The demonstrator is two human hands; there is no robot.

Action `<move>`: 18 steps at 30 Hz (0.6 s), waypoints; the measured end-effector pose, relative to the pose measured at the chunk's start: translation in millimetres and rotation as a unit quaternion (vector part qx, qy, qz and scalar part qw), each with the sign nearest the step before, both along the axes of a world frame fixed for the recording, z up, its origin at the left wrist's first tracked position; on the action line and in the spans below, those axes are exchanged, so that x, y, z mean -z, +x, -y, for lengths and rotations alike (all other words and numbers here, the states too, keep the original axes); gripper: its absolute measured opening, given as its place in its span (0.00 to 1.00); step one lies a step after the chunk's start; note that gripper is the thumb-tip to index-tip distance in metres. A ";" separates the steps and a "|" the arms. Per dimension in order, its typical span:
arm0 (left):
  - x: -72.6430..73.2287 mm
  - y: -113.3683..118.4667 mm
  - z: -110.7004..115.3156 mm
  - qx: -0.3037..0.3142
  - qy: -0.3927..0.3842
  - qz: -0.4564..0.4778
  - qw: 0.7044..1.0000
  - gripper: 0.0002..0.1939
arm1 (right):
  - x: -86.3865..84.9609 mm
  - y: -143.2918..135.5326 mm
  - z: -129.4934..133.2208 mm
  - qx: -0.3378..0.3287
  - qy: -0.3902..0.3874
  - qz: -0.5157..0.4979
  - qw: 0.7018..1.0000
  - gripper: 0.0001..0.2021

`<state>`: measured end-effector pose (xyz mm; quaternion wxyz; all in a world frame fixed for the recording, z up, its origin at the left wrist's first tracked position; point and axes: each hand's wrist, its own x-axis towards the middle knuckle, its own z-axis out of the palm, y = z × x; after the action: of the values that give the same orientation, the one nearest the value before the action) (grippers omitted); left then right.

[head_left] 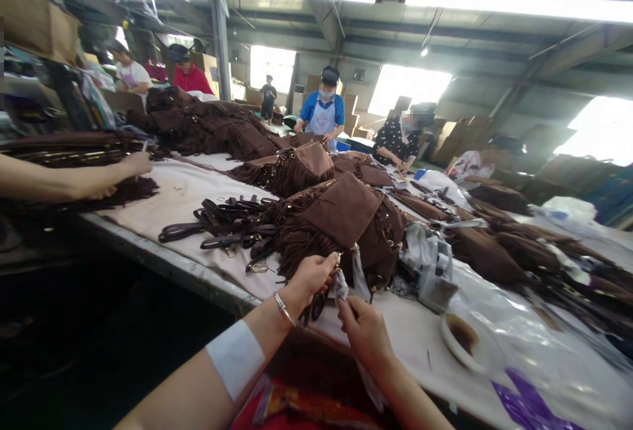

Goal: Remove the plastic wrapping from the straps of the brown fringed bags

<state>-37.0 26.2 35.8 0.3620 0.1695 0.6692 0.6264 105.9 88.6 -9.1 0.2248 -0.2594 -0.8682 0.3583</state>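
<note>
At the table's near edge my left hand [316, 276] pinches a small metal clasp [337, 260] with its thumb and fingers. Dark strap ends hang beneath that hand. My right hand [363, 324], just right of it and lower, grips a piece of clear plastic wrap [341, 285] close to the clasp. Behind both hands lies a brown fringed bag [343, 212] on a pile of similar ones, with another plastic strip [360, 272] hanging from its corner. Dark looped straps [237, 225] with gold hooks lie left of the pile.
Another person's arms [119, 176] reach in at the left over stacked brown pieces. A white bowl of brown liquid [462, 337] stands at the right, beside clear plastic bags [524, 311] and a purple scrap [534, 403]. Several people work behind heaped bags [212, 123].
</note>
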 end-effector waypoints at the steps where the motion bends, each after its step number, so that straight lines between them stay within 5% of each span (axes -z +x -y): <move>1: -1.3 -0.9 -2.3 -0.005 -0.004 -0.014 1.000 0.24 | -0.2 2.4 1.1 0.004 0.110 0.023 0.994 0.15; 3: -1.4 -3.9 -8.1 -0.015 -0.003 -0.058 0.998 0.22 | -2.3 6.5 6.3 0.018 0.280 0.071 0.957 0.11; 6: 3.1 -9.2 -16.6 -0.007 0.003 -0.116 0.993 0.14 | -10.6 10.4 18.1 0.032 0.380 0.137 0.914 0.20; 9: 6.2 -12.7 -19.9 0.019 0.012 -0.111 0.994 0.08 | -23.0 12.9 22.4 -0.009 0.334 0.117 0.935 0.23; 14: 2.2 -12.7 -15.6 0.046 0.034 -0.029 0.998 0.11 | -37.1 9.0 -5.5 -0.048 0.153 -0.069 0.985 0.12; 18: -0.5 -10.9 -14.7 0.046 0.045 0.021 0.998 0.12 | -39.1 -4.6 -25.8 -0.048 0.174 -0.116 0.977 0.11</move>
<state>-47.9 40.9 36.3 0.3962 0.2029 0.6244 0.6419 101.3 114.4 30.0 0.3485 -0.1311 -0.8966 0.2395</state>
